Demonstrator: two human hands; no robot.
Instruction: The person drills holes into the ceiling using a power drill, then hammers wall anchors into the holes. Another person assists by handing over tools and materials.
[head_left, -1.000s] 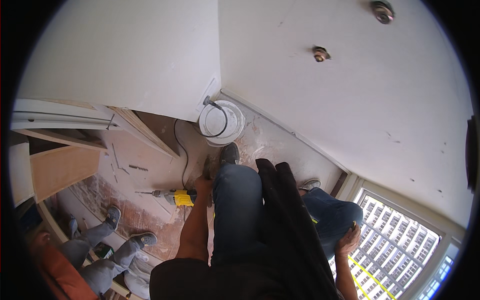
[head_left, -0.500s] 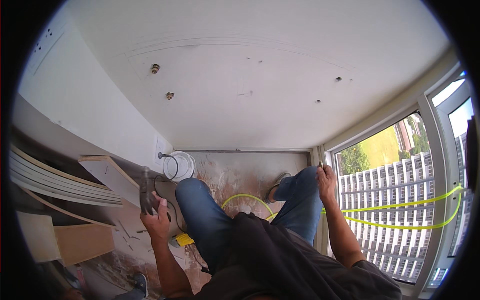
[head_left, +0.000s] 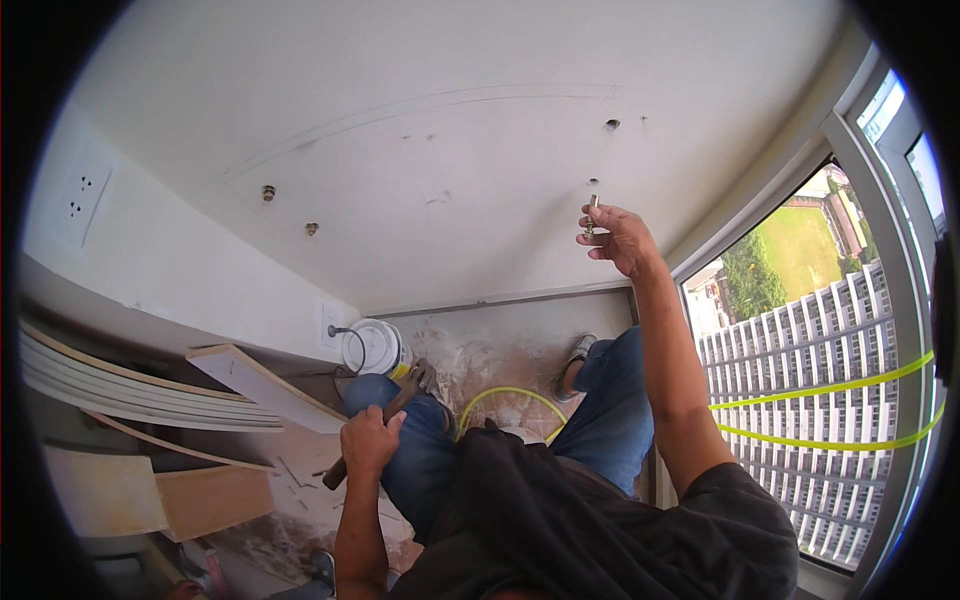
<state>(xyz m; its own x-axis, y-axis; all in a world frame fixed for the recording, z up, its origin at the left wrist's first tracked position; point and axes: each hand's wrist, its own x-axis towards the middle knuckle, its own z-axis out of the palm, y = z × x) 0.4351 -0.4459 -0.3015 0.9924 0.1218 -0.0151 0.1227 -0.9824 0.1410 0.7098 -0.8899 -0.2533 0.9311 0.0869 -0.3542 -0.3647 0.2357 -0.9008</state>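
My right hand [head_left: 622, 240] is raised near the wall [head_left: 480, 230]. Between its fingers is a metal expansion bolt [head_left: 593, 215], its tip just below a small drilled hole [head_left: 593, 181] and seemingly apart from it. A larger hole [head_left: 612, 125] lies above. My left hand [head_left: 368, 442] is wrapped round the wooden handle of a hammer [head_left: 402, 398], held over my left knee. The hammer's dark head [head_left: 425, 376] points away from me. Two brass-coloured bolts, an upper one [head_left: 268, 193] and a lower one [head_left: 312, 229], stick out of the wall on the left.
A white bucket [head_left: 372, 347] stands in the corner beside a wall socket [head_left: 328, 324]. Boards [head_left: 262, 385] and curved panels [head_left: 140, 385] lie at left. A yellow-green hose or strap [head_left: 515, 391] crosses the floor toward the window [head_left: 790, 370] at right. Another person's shoe [head_left: 322, 568] shows lower left.
My right hand has risen from beside my knee to the wall hole with the bolt. My left hand has brought the hammer inward over my left knee. The view has shifted right.
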